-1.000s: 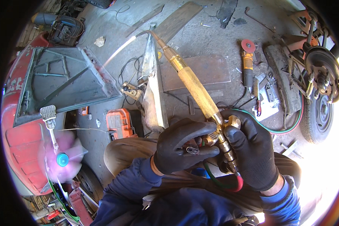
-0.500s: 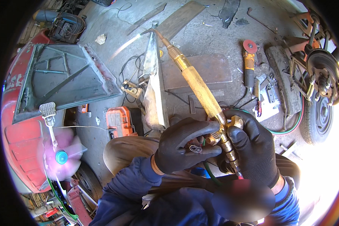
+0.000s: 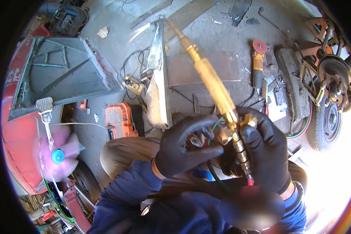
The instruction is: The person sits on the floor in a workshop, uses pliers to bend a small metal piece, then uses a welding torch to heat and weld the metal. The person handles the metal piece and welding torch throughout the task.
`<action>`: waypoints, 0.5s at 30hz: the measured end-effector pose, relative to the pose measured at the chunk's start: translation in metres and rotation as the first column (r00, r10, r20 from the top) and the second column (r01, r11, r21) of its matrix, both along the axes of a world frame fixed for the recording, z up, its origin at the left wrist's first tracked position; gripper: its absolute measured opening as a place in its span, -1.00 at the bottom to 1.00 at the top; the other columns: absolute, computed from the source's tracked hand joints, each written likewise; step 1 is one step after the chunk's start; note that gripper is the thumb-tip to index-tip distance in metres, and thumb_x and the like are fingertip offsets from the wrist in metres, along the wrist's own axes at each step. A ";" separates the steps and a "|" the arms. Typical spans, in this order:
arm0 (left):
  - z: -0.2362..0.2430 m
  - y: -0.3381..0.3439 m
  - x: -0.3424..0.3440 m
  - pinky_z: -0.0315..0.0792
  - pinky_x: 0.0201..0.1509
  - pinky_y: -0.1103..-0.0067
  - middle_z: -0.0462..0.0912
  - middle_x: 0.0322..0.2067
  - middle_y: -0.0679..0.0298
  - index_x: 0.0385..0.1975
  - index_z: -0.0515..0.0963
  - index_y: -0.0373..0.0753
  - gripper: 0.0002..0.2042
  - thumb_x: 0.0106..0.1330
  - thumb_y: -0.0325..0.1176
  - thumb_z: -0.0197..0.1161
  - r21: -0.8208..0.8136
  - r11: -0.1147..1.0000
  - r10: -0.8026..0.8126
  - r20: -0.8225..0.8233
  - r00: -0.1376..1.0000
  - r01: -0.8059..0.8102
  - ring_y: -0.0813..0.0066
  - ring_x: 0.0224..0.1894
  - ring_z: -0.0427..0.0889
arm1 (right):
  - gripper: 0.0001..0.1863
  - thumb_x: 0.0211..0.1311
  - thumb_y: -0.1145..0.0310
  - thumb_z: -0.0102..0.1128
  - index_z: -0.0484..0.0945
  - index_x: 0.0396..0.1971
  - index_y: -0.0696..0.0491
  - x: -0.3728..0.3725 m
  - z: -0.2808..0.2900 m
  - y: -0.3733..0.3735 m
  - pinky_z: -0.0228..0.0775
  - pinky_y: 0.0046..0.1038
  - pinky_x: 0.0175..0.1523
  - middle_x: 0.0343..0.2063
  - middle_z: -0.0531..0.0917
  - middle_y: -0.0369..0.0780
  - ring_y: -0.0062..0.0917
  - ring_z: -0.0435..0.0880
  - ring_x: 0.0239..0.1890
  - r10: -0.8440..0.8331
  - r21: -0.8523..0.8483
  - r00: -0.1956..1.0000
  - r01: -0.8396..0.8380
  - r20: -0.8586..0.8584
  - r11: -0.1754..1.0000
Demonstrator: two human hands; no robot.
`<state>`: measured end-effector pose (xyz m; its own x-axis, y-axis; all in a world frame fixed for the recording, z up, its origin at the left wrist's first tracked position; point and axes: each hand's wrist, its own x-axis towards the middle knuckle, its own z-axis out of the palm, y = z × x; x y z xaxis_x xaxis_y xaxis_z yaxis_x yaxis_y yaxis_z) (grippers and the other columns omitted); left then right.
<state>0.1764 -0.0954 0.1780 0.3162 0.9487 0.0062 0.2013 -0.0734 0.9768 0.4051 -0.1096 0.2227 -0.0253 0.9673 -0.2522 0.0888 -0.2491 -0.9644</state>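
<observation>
My right hand (image 3: pixel 267 152), in a black glove, grips the lower end of a brass gas torch (image 3: pixel 214 84), with its thumb by a brass valve knob (image 3: pixel 250 121). The torch slants up and to the left, and a short pale flame (image 3: pixel 139 32) shows beside its tip. To the left of the torch, my gloved left hand (image 3: pixel 179 146) curls around a small thing with a shiny metal end (image 3: pixel 196 141), like a lighter. Its thumb and forefinger are spread, apart from the second valve knob (image 3: pixel 224 137). Red and green hoses run down from the torch, partly hidden.
A long bent metal panel (image 3: pixel 156 82) stands ahead, near the flame. An orange case (image 3: pixel 121 121) and a spinning pink fan (image 3: pixel 58 156) are on the left, by a detached car door (image 3: pixel 66 74). An angle grinder (image 3: pixel 257 64) lies right, before a wheel hub (image 3: pixel 333 78).
My left hand has drawn back from the valve knob, and its fingers have spread. The flame looks shorter. The torch has shifted slightly up and to the right.
</observation>
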 end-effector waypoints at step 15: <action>-0.234 -0.054 -0.030 0.55 0.31 0.04 0.70 0.18 -0.24 0.45 0.39 -0.20 -0.47 0.59 -0.08 0.11 -0.603 0.784 -0.579 -0.624 0.525 0.146 -0.28 0.24 0.69 | -0.41 0.46 0.23 0.46 0.56 0.34 0.24 0.009 0.041 -0.016 0.43 -0.67 -0.19 -0.18 0.76 -0.28 -0.75 0.61 -0.31 -0.275 -0.190 0.961 0.275 0.028 0.942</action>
<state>0.1469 -0.1493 -0.0555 0.3099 0.5621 -0.7668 0.9139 0.0461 0.4032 0.4144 -0.1255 0.2633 0.2356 0.8707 -0.4317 -0.0081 -0.4424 -0.8968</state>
